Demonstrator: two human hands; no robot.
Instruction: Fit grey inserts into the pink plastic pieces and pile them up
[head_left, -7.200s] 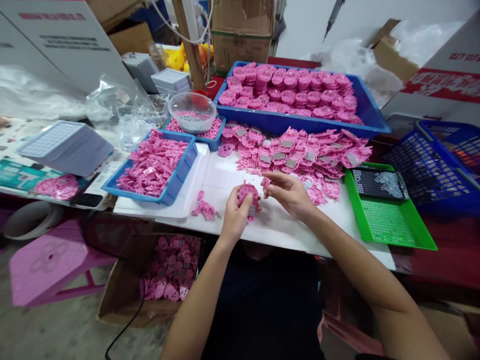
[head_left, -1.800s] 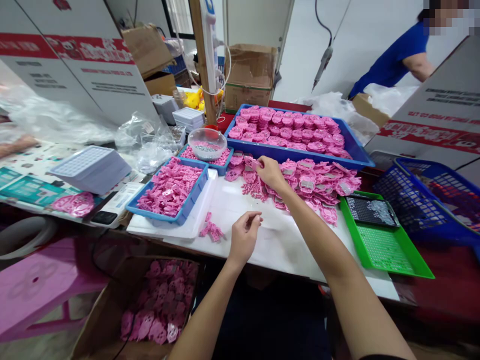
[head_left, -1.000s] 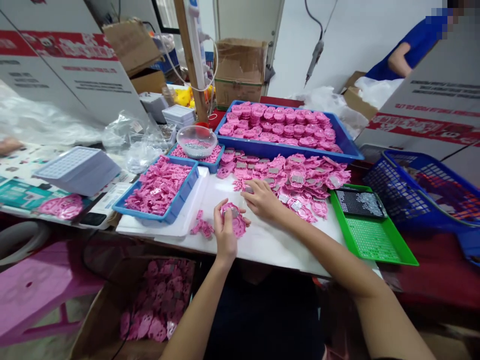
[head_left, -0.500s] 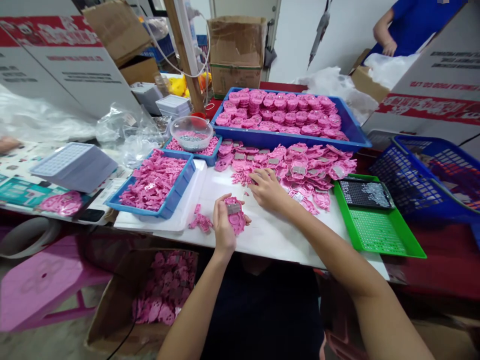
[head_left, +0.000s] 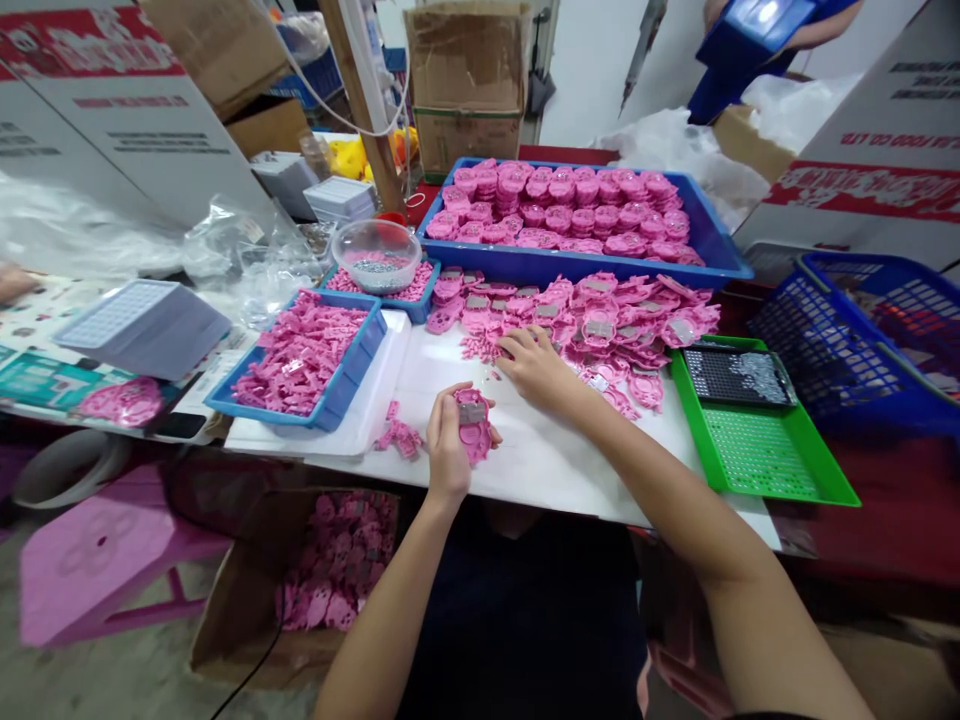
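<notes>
My left hand [head_left: 448,445] is closed around a pink plastic casing [head_left: 474,428], holding it tilted with its hollow inner side up and a grey rectangular piece near the top. My right hand [head_left: 541,368] reaches down to a scatter of small pink plastic pieces [head_left: 477,347] on the white work surface [head_left: 540,465]. Its fingers are bent with the tips drawn together at those pieces; whatever is between them is hidden. Behind it lies a heap of similar pink casings [head_left: 600,322]. A few pink strip-like parts [head_left: 399,432] rest left of my left hand.
A blue tray [head_left: 330,405] of pink parts stands left, near a clear bowl [head_left: 375,262] of small metal pieces. Stacked casings fill a large blue tray [head_left: 720,262] behind. At right are a green tray [head_left: 840,485] and blue basket [head_left: 847,330]. A person [head_left: 817,35] holds a blue container.
The view has shifted slightly. Both my hands stay about where they were, the left still holding the casing. In the background, the person has lifted a blue container into sight.
</notes>
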